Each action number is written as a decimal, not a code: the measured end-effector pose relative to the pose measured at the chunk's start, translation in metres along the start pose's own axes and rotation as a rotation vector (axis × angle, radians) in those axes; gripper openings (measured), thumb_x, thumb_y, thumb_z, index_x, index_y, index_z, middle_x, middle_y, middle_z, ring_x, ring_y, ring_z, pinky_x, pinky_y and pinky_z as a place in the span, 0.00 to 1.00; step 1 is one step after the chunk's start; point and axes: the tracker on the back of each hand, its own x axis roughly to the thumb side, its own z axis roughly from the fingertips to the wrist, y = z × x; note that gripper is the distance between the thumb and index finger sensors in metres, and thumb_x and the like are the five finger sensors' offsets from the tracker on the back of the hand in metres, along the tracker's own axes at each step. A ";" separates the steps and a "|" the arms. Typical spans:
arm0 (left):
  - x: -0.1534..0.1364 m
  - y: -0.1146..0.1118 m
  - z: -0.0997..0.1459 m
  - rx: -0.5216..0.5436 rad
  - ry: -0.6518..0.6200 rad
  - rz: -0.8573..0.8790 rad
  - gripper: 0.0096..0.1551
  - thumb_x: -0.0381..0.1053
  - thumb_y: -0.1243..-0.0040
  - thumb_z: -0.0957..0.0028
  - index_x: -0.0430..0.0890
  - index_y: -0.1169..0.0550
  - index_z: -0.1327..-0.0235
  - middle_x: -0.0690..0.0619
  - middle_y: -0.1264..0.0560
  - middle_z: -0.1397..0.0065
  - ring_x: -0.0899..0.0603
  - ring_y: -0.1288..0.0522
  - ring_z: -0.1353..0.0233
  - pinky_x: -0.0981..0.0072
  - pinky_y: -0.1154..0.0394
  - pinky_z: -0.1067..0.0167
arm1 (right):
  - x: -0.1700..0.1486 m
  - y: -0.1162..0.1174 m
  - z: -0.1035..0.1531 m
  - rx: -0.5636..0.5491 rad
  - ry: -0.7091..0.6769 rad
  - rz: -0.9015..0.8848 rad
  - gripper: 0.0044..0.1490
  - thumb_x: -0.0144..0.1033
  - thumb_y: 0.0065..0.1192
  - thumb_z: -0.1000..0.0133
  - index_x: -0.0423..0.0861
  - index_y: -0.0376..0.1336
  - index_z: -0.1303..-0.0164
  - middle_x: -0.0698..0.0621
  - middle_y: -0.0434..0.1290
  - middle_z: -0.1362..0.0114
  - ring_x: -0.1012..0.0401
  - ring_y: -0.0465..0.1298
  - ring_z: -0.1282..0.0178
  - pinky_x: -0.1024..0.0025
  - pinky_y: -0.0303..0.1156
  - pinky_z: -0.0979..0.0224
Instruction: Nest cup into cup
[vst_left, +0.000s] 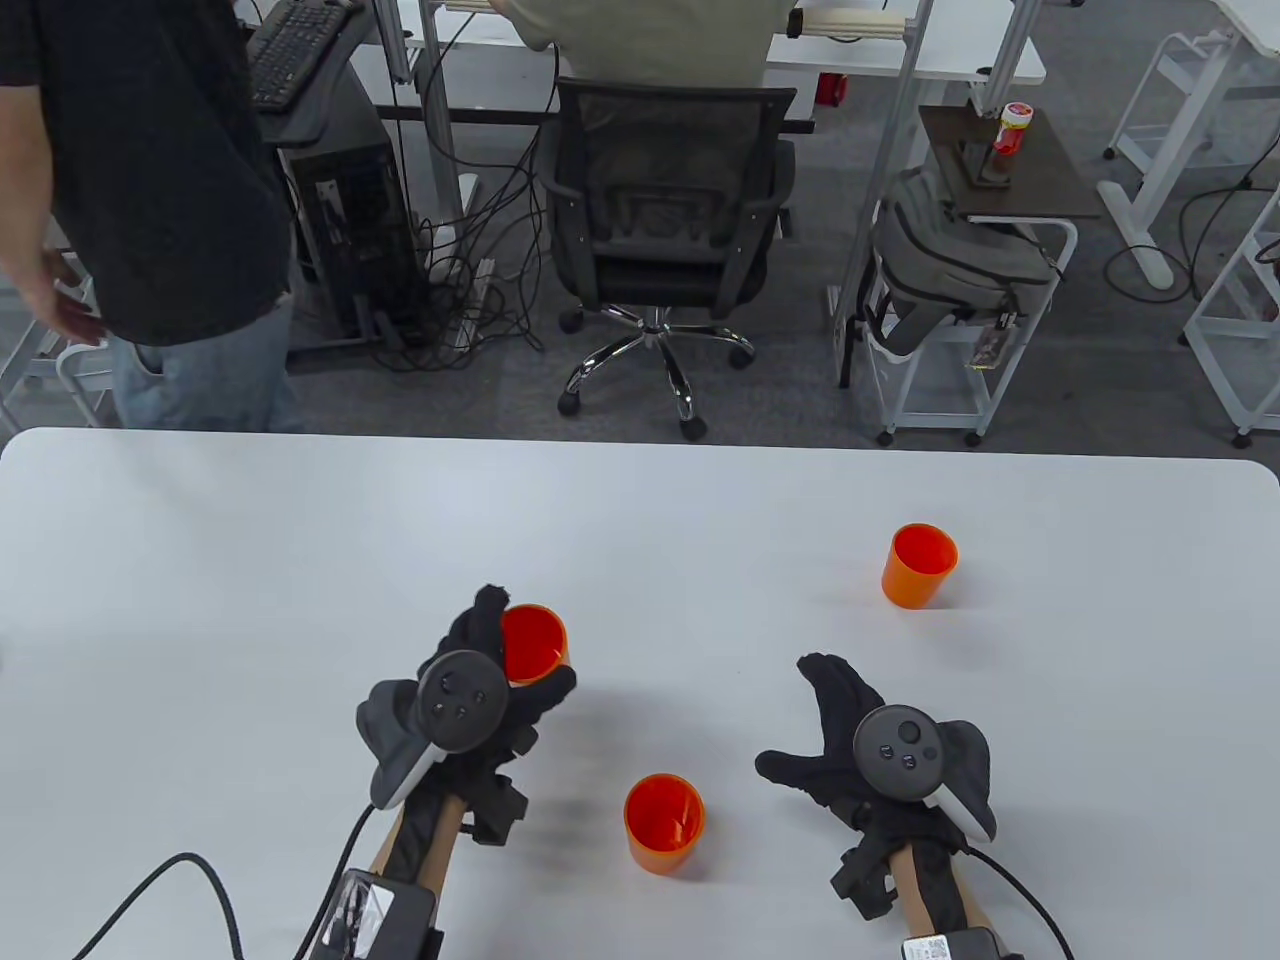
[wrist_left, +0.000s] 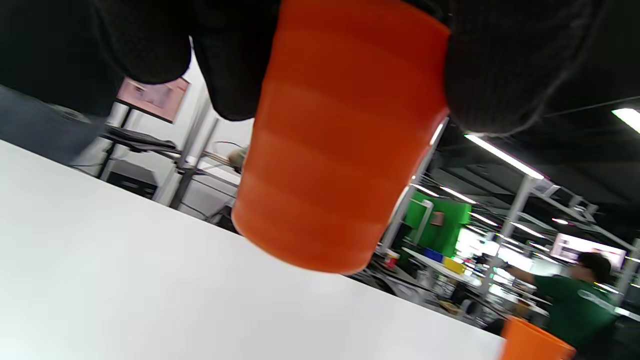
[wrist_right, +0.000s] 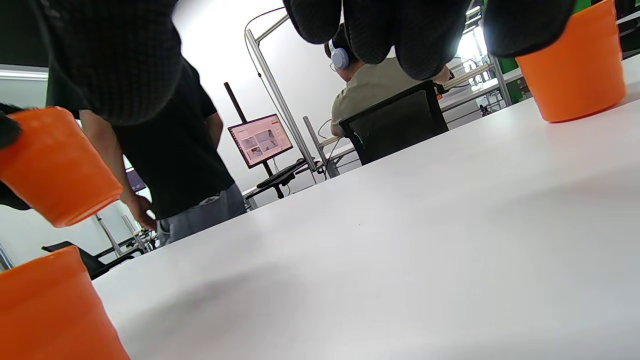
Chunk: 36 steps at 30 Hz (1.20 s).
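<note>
My left hand grips an orange cup and holds it in the air above the table; the left wrist view shows the cup clear of the surface between my fingers. A second orange cup stands upright near the front middle, between my hands. A third orange cup stands upright at the far right. My right hand is open and empty, fingers spread, just above the table right of the front cup. The right wrist view shows the held cup, the front cup and the far cup.
The white table bears only the cups. Beyond its far edge stand a person at the left, an office chair with a seated person, and a cart with a backpack.
</note>
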 end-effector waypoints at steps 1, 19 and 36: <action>0.010 -0.001 0.007 -0.017 -0.031 0.007 0.65 0.73 0.31 0.55 0.32 0.39 0.18 0.36 0.28 0.20 0.37 0.22 0.28 0.37 0.26 0.31 | 0.000 0.000 0.000 -0.001 0.000 0.001 0.69 0.61 0.71 0.50 0.34 0.43 0.14 0.28 0.50 0.14 0.31 0.57 0.18 0.25 0.56 0.27; 0.071 -0.041 0.054 -0.210 -0.276 -0.012 0.65 0.73 0.32 0.54 0.31 0.39 0.17 0.35 0.28 0.20 0.36 0.21 0.28 0.37 0.26 0.31 | -0.004 -0.003 0.003 -0.012 0.026 0.007 0.69 0.61 0.71 0.50 0.34 0.43 0.14 0.28 0.50 0.14 0.31 0.58 0.18 0.26 0.57 0.27; 0.066 -0.068 0.059 -0.278 -0.290 -0.034 0.64 0.72 0.34 0.52 0.32 0.42 0.17 0.34 0.30 0.18 0.36 0.23 0.25 0.36 0.27 0.30 | -0.006 -0.003 0.004 -0.003 0.046 0.020 0.68 0.61 0.71 0.49 0.34 0.43 0.14 0.28 0.51 0.14 0.31 0.58 0.19 0.26 0.57 0.27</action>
